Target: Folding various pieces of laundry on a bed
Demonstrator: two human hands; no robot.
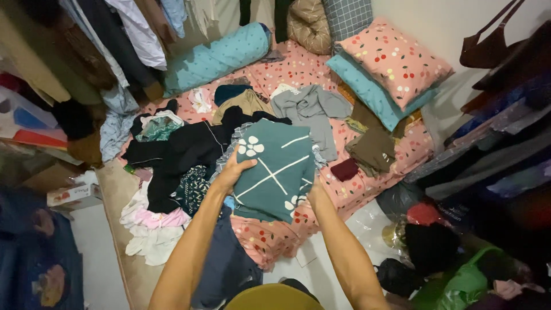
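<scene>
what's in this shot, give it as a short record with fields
setting: mattress with pink cherry-print sheet, strewn with clothes
left hand: grip on the left edge of a folded teal cloth with white lines and flowers
right hand: mostly hidden under the cloth's right edge
beside cloth: black garments to the left, grey top behind
pillows: pink cherry pillow on a teal one; teal bolster

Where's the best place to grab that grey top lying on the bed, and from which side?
Take the grey top at its upper edge, reaching from above. It lies spread flat on the pink sheet with that edge clear, while its lower part runs behind the folded teal cloth held in both hands.
</scene>
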